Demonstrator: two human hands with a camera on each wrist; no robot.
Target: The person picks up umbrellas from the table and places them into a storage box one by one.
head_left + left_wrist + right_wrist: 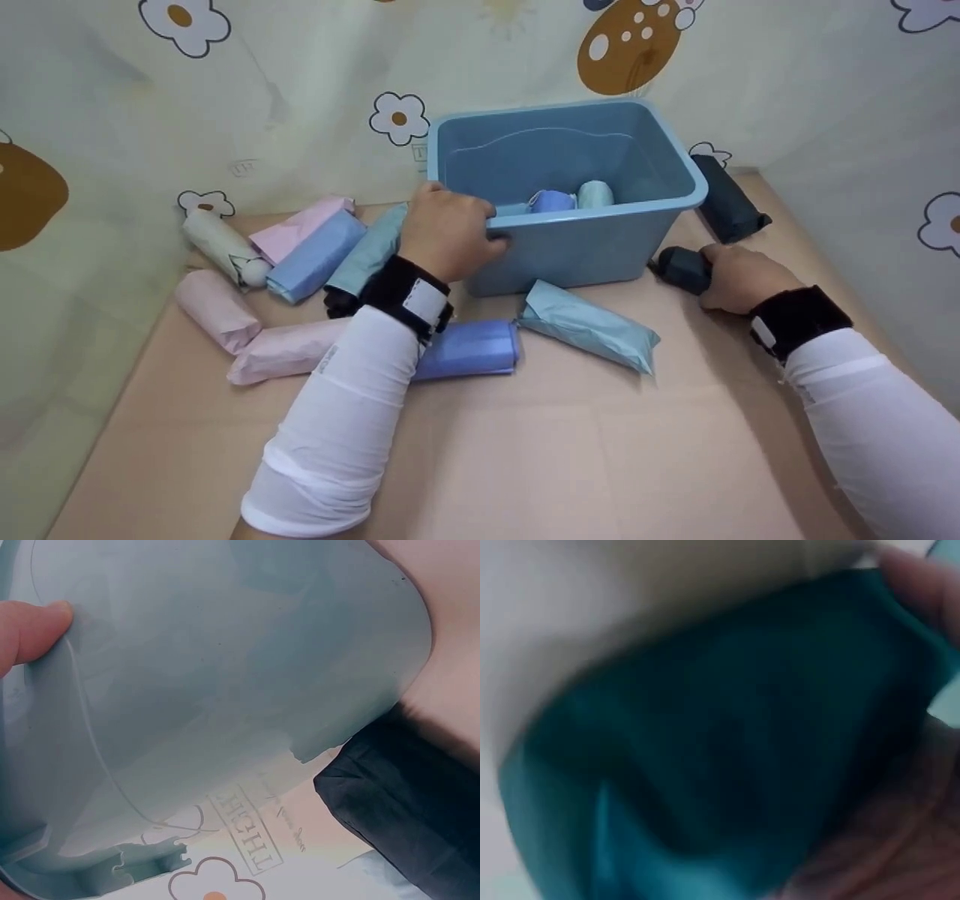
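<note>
A blue-grey bin (555, 251) stands at the back of the table, with a blue roll (553, 201) and a pale green roll (596, 194) inside. My left hand (450, 232) grips its front left rim; in the left wrist view the thumb (41, 630) lies against the bin wall (225, 675). Right of the bin, my right hand (742, 279) holds a dark wrapped roll (684, 270) by its right end, low over the table. That dark roll (727, 720) fills the right wrist view, blurred, between thumb and palm.
Another dark packet (727, 199) lies behind my right hand. A teal packet (589, 328) and a blue one (472, 349) lie in front of the bin. Several pink, blue, white and teal packets lie to the left, one pink (217, 311). Patterned cloth (322, 97) hangs behind.
</note>
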